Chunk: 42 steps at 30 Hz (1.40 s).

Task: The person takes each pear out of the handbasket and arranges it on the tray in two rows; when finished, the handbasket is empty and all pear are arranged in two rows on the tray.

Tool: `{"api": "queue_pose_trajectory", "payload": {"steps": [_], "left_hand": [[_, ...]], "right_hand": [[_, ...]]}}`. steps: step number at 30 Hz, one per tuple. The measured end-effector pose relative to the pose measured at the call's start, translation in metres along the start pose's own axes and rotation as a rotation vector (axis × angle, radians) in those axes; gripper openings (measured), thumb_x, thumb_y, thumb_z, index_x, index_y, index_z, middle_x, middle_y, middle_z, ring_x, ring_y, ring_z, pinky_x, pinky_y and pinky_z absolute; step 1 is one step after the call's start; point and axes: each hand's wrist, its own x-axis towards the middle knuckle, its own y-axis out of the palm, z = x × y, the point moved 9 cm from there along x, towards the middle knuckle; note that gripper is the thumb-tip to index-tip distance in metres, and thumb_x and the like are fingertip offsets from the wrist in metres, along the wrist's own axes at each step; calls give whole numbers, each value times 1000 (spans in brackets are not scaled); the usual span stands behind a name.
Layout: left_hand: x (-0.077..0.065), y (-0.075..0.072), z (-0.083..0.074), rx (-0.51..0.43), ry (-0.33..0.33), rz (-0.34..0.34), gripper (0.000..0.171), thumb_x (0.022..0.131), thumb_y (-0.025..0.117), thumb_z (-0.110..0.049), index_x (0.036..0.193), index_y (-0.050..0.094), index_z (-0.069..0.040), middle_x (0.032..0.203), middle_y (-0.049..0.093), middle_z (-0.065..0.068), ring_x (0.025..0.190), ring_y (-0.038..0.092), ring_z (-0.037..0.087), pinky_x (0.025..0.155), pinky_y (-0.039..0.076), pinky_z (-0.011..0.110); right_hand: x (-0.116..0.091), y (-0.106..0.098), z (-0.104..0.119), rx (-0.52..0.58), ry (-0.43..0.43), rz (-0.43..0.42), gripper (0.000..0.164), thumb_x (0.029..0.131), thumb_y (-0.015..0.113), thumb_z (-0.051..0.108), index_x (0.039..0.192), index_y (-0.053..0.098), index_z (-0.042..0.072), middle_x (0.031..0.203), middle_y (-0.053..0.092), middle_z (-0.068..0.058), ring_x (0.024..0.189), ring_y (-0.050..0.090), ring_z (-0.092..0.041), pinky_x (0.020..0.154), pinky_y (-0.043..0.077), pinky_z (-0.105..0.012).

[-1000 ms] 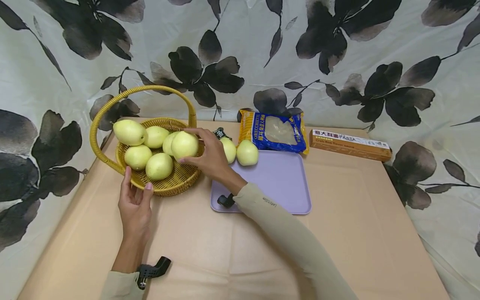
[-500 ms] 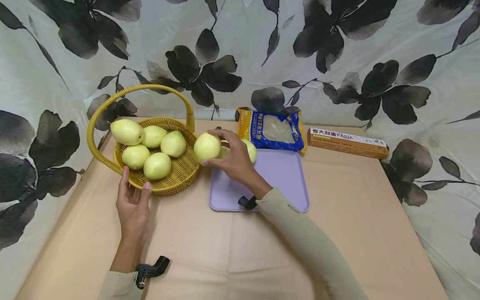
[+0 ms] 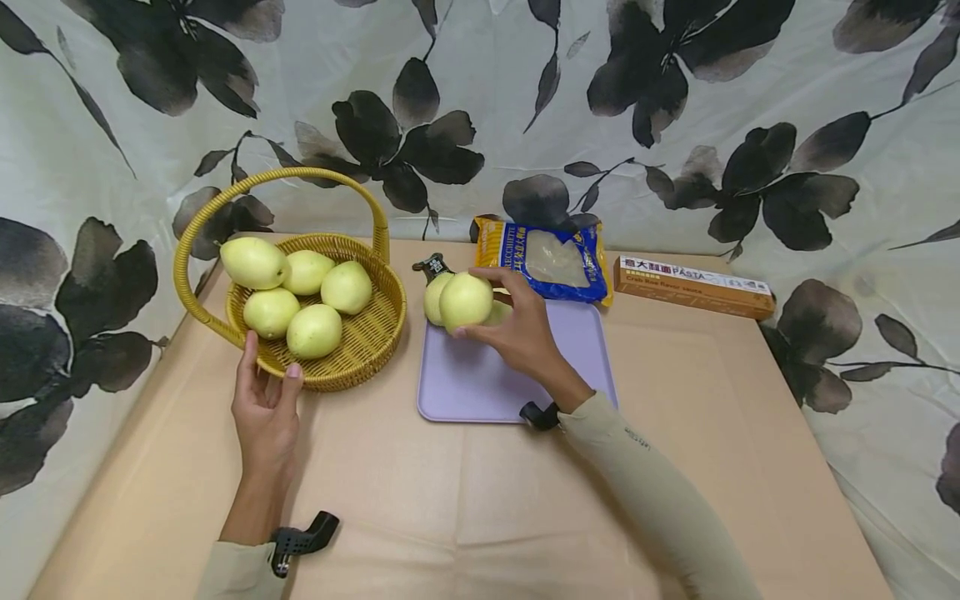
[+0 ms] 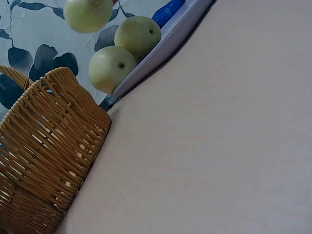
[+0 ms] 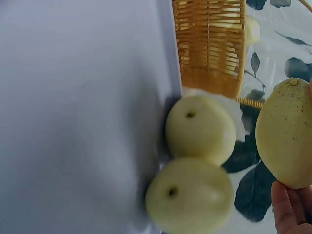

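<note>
My right hand [image 3: 521,329] grips a pale yellow-green pear [image 3: 466,301] between thumb and fingers, held over the back left part of the lilac tray [image 3: 487,400]. Two more pears lie at that end of the tray; in the right wrist view a front pear [image 5: 191,195] and a second pear [image 5: 200,129] sit against its rim. To the left stands a yellow wicker basket [image 3: 367,362] with a tall hoop handle and several pears [image 3: 315,332] inside. My left hand [image 3: 266,417] touches the basket's front left side with extended fingertips; it does not show in the left wrist view.
Behind the tray lies a blue and yellow pasta bag [image 3: 555,258]. A brown pasta box [image 3: 693,287] is to its right. A small black packet [image 3: 432,266] sits between basket and bag. A floral sheet [image 3: 480,100] hangs behind the table.
My right hand has lifted one pear out of the basket and carried it right, to above the tray. My left hand has stayed at the basket.
</note>
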Motion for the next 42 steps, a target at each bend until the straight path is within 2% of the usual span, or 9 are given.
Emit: {"api": "queue_pose_trajectory", "payload": {"steps": [5,13,19,23,28,37,42], "left_hand": [[0,0,0,-5,-2,1,80,105,65,-7,169,26,-35,179,15,2,166,18,29,124,38,20],[1,1,-1,-15,0,5,80,105,65,-6,169,26,-35,179,16,4,166,19,29,121,40,18],[1,1,-1,1,1,0,80,105,65,-6,169,27,-35,178,17,4,166,19,29,121,40,17],[1,2,-1,9,-9,-3,79,105,65,-7,168,27,-36,178,18,4,166,20,28,122,39,18],[2,0,0,15,-12,-11,79,105,65,-7,168,27,-37,178,17,3,166,19,27,123,38,19],[1,0,1,-7,-8,-4,80,105,65,-7,169,27,-36,178,17,2,167,17,27,125,37,21],[1,0,1,-11,1,0,80,105,65,-6,169,27,-35,179,16,2,167,17,27,124,38,19]], "right_hand": [[-9,-20,-9,12,10,-12,81,70,102,17,141,64,10,142,65,-7,134,60,-22,113,55,-43],[-21,-53,-24,12,33,-30,82,70,102,12,142,64,15,146,64,-4,135,61,-23,115,54,-44],[-31,-75,-44,31,106,-33,82,72,99,4,145,63,15,151,61,-5,131,62,-27,114,55,-47],[-38,-87,-61,4,175,-41,82,72,99,6,146,63,17,148,63,-5,129,61,-25,107,60,-39],[-42,-95,-80,-28,232,-20,81,74,98,9,146,62,17,146,63,-8,131,59,-25,99,63,-33],[-38,-92,-103,-118,280,65,79,75,98,9,146,62,15,145,64,-14,134,60,-33,100,61,-56],[-35,-88,-110,-110,301,92,79,76,97,6,146,62,15,147,63,-15,137,59,-35,103,61,-55]]}}
